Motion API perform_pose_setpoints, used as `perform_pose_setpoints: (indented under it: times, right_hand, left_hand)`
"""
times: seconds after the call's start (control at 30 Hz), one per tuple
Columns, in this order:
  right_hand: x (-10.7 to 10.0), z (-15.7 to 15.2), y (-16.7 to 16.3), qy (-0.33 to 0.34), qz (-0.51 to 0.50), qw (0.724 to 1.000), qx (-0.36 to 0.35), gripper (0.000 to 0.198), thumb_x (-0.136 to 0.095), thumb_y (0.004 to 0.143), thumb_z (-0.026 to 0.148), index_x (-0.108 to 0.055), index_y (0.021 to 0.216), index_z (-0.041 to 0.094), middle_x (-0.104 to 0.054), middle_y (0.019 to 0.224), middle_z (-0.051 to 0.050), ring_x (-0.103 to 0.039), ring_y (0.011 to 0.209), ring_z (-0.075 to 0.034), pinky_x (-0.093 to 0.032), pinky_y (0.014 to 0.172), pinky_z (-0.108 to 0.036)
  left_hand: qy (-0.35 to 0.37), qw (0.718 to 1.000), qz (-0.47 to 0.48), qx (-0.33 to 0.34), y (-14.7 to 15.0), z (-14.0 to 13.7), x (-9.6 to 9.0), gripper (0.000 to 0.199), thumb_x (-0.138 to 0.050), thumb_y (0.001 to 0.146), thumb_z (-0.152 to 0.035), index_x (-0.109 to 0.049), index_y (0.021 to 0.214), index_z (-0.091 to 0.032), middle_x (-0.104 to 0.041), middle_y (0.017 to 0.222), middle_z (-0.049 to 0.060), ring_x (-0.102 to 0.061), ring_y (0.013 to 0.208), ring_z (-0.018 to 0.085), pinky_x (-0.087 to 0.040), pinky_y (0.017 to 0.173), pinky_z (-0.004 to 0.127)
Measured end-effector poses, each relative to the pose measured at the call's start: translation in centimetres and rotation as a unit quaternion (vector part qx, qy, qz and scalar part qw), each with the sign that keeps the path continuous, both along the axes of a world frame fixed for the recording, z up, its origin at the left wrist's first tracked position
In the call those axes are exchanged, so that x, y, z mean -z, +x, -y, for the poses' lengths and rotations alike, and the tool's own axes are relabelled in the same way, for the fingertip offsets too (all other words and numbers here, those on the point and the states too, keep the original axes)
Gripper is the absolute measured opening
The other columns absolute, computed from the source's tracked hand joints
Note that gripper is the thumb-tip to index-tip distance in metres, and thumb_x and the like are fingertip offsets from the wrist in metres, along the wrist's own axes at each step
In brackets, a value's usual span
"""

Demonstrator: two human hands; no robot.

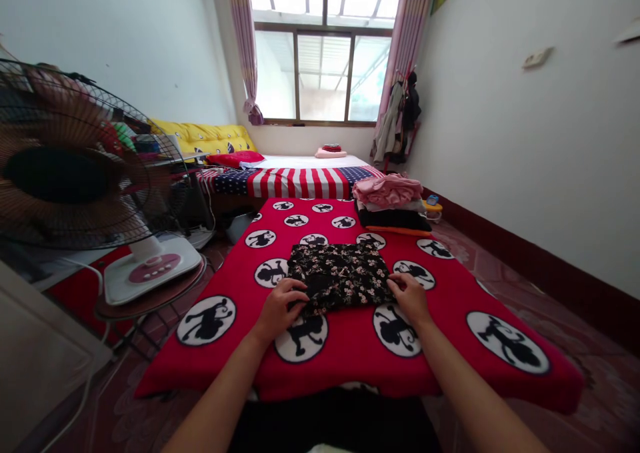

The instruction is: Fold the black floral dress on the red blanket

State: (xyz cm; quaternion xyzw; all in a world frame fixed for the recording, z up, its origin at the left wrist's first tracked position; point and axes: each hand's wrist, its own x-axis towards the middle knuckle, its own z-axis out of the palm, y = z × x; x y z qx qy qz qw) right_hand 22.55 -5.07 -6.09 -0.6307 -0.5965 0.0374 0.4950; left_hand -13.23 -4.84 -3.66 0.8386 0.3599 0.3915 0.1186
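Observation:
A black floral garment (345,273), folded into a flat rectangle, lies on a red blanket (345,336) printed with black monkey figures in white circles. My left hand (283,306) is at its near left corner, fingers bent and closed on the fabric edge. At the right edge, my right hand (410,296) pinches the cloth between thumb and fingers. Both hands rest low, close to the blanket. Beyond my right hand stands a stack of folded clothes (393,216), with a pink garment (387,190) on top.
A fan (150,266) stands on a round stool (150,306) at the left. Behind the red-covered surface is a bed with a striped, starred cover (300,182) and a red pillow (235,158). Clothes hang on a rack (397,116) by the right wall.

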Motion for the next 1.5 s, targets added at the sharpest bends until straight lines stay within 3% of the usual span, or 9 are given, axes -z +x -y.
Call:
perform_pose_setpoints:
  times: [0.2,0.3,0.4,0.57,0.67,0.9,1.07,1.2,1.5]
  right_hand:
    - [0.0,-0.1,0.1,-0.006,0.005,1.000,-0.005,0.025,-0.053,0.078,0.041,-0.064,0.084,0.019,-0.065,0.088,-0.007,-0.059,0.077,-0.020,-0.047,0.076,-0.034]
    - [0.0,-0.1,0.0,-0.007,0.004,1.000,-0.004,0.026,-0.053,0.079,0.042,-0.065,0.083,0.019,-0.065,0.088,-0.008,-0.059,0.077,-0.020,-0.047,0.075,-0.034]
    - [-0.1,0.0,-0.1,-0.006,0.004,1.000,-0.004,0.025,-0.053,0.079,0.041,-0.065,0.082,0.019,-0.065,0.088,-0.007,-0.060,0.079,-0.021,-0.047,0.076,-0.034]
    - [-0.3,0.1,-0.2,-0.008,0.016,1.000,-0.002,0.025,-0.052,0.079,0.041,-0.065,0.083,0.020,-0.065,0.090,-0.007,-0.059,0.083,-0.021,-0.046,0.076,-0.034]
    - [-0.3,0.1,-0.2,-0.013,0.011,1.000,0.000,0.025,-0.052,0.079,0.041,-0.065,0.083,0.021,-0.066,0.091,-0.007,-0.059,0.084,-0.022,-0.046,0.077,-0.034]
    - [-0.1,-0.1,-0.3,-0.055,-0.011,0.998,0.009,0.038,-0.053,0.080,0.044,-0.062,0.108,0.020,-0.063,0.108,-0.009,-0.061,0.087,-0.022,-0.047,0.078,-0.035]
    - [-3.1,-0.8,-1.2,-0.035,0.122,0.992,-0.002,0.029,-0.051,0.084,0.038,-0.066,0.104,0.023,-0.061,0.109,-0.007,-0.056,0.103,-0.025,-0.043,0.088,-0.037]
    - [-5.3,-2.5,-3.0,-0.021,0.177,0.984,-0.018,0.024,-0.053,0.085,0.028,-0.067,0.103,0.022,-0.061,0.113,-0.007,-0.055,0.106,-0.022,-0.040,0.093,-0.035]
    - [-6.6,-7.7,-7.0,-0.077,0.205,0.973,-0.075,0.023,-0.049,0.086,0.017,-0.066,0.100,0.022,-0.063,0.111,-0.003,-0.056,0.106,-0.017,-0.039,0.090,-0.026]
  left_hand:
    - [0.032,0.995,-0.062,-0.066,0.5,0.8,-0.4,0.018,-0.053,0.079,-0.015,-0.068,0.081,-0.024,-0.063,0.104,0.006,-0.055,0.104,0.022,-0.044,0.094,0.038]
    - [-0.024,0.993,-0.047,-0.102,0.6,0.7,-0.2,0.017,-0.052,0.081,-0.023,-0.065,0.071,-0.022,-0.066,0.090,0.006,-0.059,0.093,0.021,-0.046,0.087,0.033]
    - [-0.095,0.977,0.008,-0.188,0.6,-0.9,0.0,0.036,-0.042,0.089,-0.039,-0.062,0.065,-0.021,-0.066,0.073,0.004,-0.062,0.076,0.018,-0.048,0.075,0.028]
    - [-0.123,0.949,0.031,-0.288,0.5,-6.7,-0.5,0.040,-0.047,0.087,-0.044,-0.060,0.110,-0.014,-0.069,0.096,0.011,-0.065,0.089,0.022,-0.047,0.077,0.030]
    - [-0.147,0.937,0.010,-0.317,0.9,-10.0,-0.8,0.055,-0.060,0.078,-0.048,-0.056,0.118,-0.011,-0.070,0.096,0.013,-0.065,0.091,0.025,-0.047,0.074,0.031]
    - [-0.124,0.942,-0.066,-0.306,2.0,-11.6,-1.8,0.025,-0.071,0.071,-0.036,-0.068,0.089,-0.019,-0.070,0.090,0.007,-0.065,0.085,0.023,-0.044,0.066,0.026]
    - [-0.039,0.949,-0.102,-0.296,2.3,-12.3,-4.3,0.018,-0.056,0.084,-0.033,-0.066,0.094,-0.023,-0.065,0.101,0.005,-0.060,0.095,0.021,-0.042,0.075,0.028]
    - [-0.017,0.950,-0.136,-0.281,2.9,-13.7,-5.4,0.013,-0.059,0.080,-0.027,-0.067,0.089,-0.022,-0.064,0.095,0.006,-0.060,0.092,0.024,-0.042,0.078,0.032]
    - [-0.003,0.971,-0.125,-0.205,8.7,-11.9,-3.4,0.020,-0.051,0.082,-0.013,-0.068,0.090,-0.021,-0.064,0.093,0.005,-0.059,0.092,0.019,-0.045,0.084,0.029]
